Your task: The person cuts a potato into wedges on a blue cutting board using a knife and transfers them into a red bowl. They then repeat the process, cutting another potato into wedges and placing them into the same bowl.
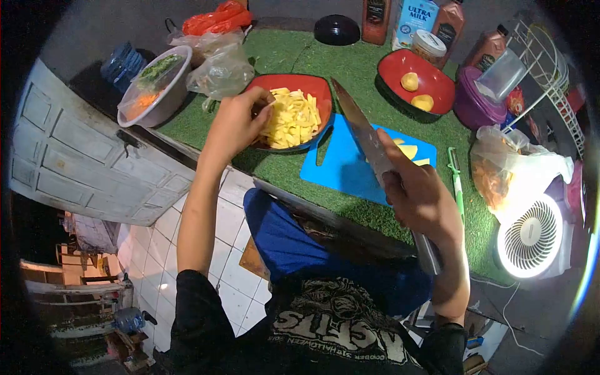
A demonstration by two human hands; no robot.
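My right hand (422, 197) grips the handle of a large kitchen knife (365, 134), its blade pointing up and away over a blue cutting board (340, 165). A few pale yellow potato pieces (407, 151) lie on the board, partly hidden behind the knife and my fingers. My left hand (244, 119) hovers at the left side of a red bowl (322, 94) filled with yellow potato strips (294, 119). Its fingers are loosely curled, with a gap between thumb and forefinger; I see nothing held there.
Another red bowl (387, 65) holds two peeled potatoes (422, 102). A green peeler (457, 181) lies right of the board, near a lit white fan (531, 234) and a plastic bag (500, 162). At left stand a white basin (178, 87) and a clear bag (222, 69).
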